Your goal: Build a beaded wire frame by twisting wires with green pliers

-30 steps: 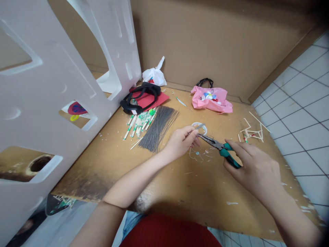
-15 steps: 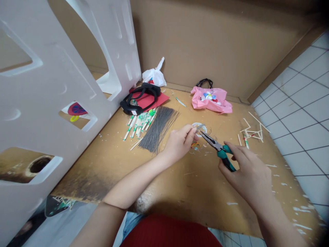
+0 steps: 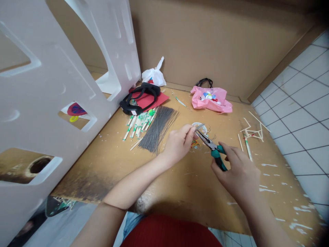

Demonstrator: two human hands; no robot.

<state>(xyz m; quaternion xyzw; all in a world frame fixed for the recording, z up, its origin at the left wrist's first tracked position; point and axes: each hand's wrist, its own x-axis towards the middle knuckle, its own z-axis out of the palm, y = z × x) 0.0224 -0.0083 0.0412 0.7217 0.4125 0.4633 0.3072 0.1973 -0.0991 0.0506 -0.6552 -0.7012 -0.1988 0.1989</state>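
My left hand (image 3: pixel 181 140) pinches some thin grey wires (image 3: pixel 199 126), whose ends stick out past the fingertips. In my right hand (image 3: pixel 239 168) is a pair of long-nose pliers (image 3: pixel 212 147) with teal and black handles. The pliers' jaws reach the wires right beside my left fingertips; whether they grip them is too small to tell. Behind the fingers, a round white roll (image 3: pixel 203 128) lies partly hidden on the table. Under the pliers' jaws are coloured rubber bands (image 3: pixel 195 144). A bundle of grey wires (image 3: pixel 156 132) lies left of my left hand.
Paper-wrapped chopsticks (image 3: pixel 140 123), a black head strap (image 3: pixel 140 99) on red paper (image 3: pixel 163 99) and a white bag (image 3: pixel 155 76) stand at the back left. A pink bag (image 3: pixel 212 99) lies at the back, a stick frame (image 3: pixel 253 134) at right. A white plastic panel (image 3: pixel 64 65) rises at left.
My right hand has moved left with the pliers, bringing their jaws up to the wires at my left fingertips. My left hand has stayed almost still.
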